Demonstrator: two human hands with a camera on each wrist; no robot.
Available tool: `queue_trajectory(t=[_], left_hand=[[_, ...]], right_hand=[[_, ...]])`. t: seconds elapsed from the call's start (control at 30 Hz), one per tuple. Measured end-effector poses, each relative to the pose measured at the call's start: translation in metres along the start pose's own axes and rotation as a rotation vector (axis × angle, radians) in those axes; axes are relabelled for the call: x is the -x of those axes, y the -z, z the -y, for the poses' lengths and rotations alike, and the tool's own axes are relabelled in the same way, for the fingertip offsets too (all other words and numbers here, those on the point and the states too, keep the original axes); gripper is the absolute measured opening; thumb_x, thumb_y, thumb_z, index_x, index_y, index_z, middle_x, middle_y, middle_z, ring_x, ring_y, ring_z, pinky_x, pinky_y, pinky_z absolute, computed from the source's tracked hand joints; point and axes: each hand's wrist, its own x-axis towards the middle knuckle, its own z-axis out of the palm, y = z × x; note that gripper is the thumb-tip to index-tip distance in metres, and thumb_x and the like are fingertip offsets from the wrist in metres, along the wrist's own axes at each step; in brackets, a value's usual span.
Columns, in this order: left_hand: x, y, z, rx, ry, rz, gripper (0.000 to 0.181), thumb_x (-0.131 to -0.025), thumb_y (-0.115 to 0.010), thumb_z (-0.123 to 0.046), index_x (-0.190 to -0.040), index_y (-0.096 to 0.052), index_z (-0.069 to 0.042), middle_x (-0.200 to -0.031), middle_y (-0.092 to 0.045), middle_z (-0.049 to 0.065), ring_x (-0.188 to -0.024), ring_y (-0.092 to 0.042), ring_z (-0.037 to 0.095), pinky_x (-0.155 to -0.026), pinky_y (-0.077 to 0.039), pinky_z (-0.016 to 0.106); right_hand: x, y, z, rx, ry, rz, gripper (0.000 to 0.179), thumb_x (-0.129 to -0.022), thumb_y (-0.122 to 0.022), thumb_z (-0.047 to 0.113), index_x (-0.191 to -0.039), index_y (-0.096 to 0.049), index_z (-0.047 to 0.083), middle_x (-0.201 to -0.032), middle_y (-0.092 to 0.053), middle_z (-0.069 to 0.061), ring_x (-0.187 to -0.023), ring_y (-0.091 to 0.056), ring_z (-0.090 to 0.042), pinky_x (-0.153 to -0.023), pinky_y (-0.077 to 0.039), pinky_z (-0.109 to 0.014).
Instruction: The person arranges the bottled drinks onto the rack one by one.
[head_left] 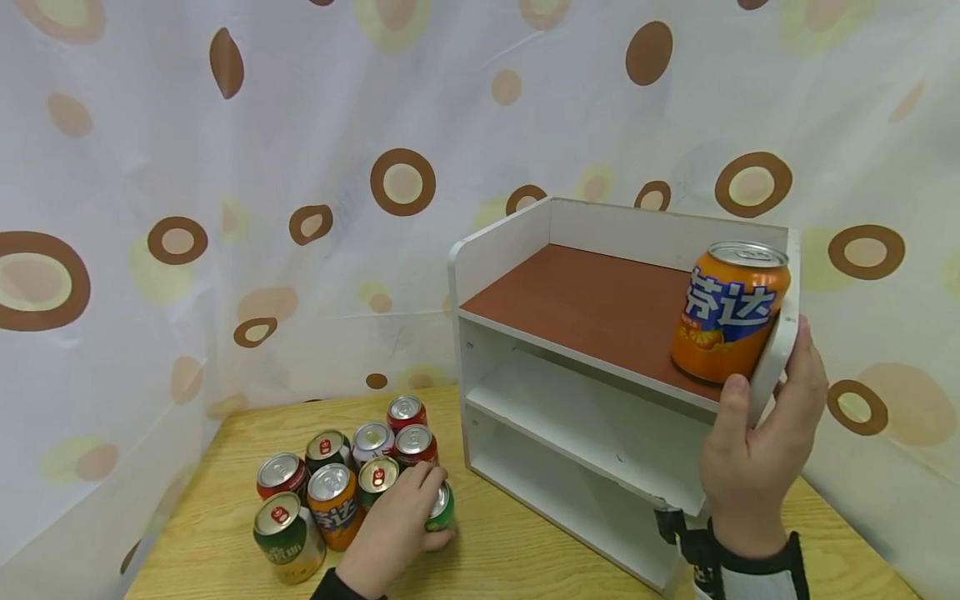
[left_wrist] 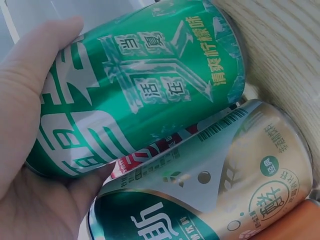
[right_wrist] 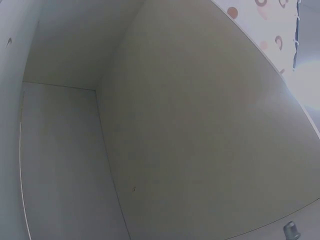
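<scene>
A green can [left_wrist: 145, 95] is in the left grip [head_left: 401, 521], to the left of the white shelf [head_left: 555, 404].
The left grip has its thumb and fingers curled round the green can, and a gold and green can [left_wrist: 215, 175] is just beside it. I cannot tell if the green can's bottom touches the bench [head_left: 517, 558]. The right grip [head_left: 765, 450] holds the right wall [head_left: 780, 337] of the shelf, thumb in front, fingers round the outside. An orange can [head_left: 731, 317] stands up on the shelf's brown top [head_left: 585, 292], near that wall. Left of the shelf, more cans stand in a bunch, like a red can [head_left: 281, 475] and a pale can [head_left: 371, 442]. Behind the shelf hangs a spotty cloth [head_left: 480, 108].
</scene>
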Motion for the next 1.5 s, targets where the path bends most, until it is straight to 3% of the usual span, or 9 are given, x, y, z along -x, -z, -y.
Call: queue_trajectory(t=[0.47,0.6,1.03,1.23,1.5], left_hand=[[-0.004,0.010,-0.003,0.036,0.014,0.045,0.066,-0.076,-0.092,-0.038,-0.125,-0.062,-0.006,-0.118,-0.064,0.009,-0.105,-0.064,0.022,-0.088,-0.060,0.039],[-0.010,0.016,-0.005,0.043,0.011,0.026,0.065,-0.077,-0.091,-0.039,-0.125,-0.062,-0.006,-0.115,-0.064,0.007,-0.103,-0.064,0.020,-0.086,-0.060,0.037],[-0.045,0.064,-0.016,0.044,-0.108,-0.128,0.063,-0.074,-0.094,-0.037,-0.120,-0.062,-0.009,-0.107,-0.063,0.002,-0.089,-0.063,0.011,-0.073,-0.058,0.023],[-0.054,0.083,-0.018,0.051,-0.121,-0.114,0.068,-0.075,-0.093,-0.038,-0.126,-0.061,-0.007,-0.112,-0.066,0.004,-0.093,-0.067,0.016,-0.075,-0.060,0.024],[-0.063,0.112,-0.022,0.142,-0.124,-0.102,0.062,-0.075,-0.094,-0.028,-0.122,-0.060,-0.005,-0.112,-0.064,0.006,-0.093,-0.065,0.016,-0.076,-0.060,0.023]], right_hand=[[0.001,0.003,-0.002,0.008,-0.002,0.008,0.055,-0.099,-0.049,0.011,-0.149,-0.040,-0.011,-0.151,-0.047,-0.023,-0.137,-0.046,-0.020,-0.109,-0.038,-0.017],[0.000,0.002,0.000,-0.007,0.004,-0.002,0.054,-0.099,-0.048,0.011,-0.148,-0.040,-0.012,-0.150,-0.048,-0.024,-0.136,-0.046,-0.019,-0.107,-0.039,-0.016],[-0.003,0.001,0.001,-0.020,0.021,-0.009,0.054,-0.099,-0.048,0.012,-0.146,-0.040,-0.014,-0.149,-0.048,-0.024,-0.135,-0.046,-0.018,-0.108,-0.039,-0.017],[0.000,0.001,0.000,-0.016,0.016,-0.004,0.055,-0.099,-0.049,0.012,-0.147,-0.040,-0.013,-0.150,-0.048,-0.023,-0.136,-0.046,-0.016,-0.108,-0.039,-0.016],[0.000,0.002,-0.003,0.001,0.001,0.013,0.056,-0.098,-0.049,0.009,-0.149,-0.039,-0.010,-0.151,-0.048,-0.023,-0.138,-0.045,-0.016,-0.111,-0.039,-0.017]])
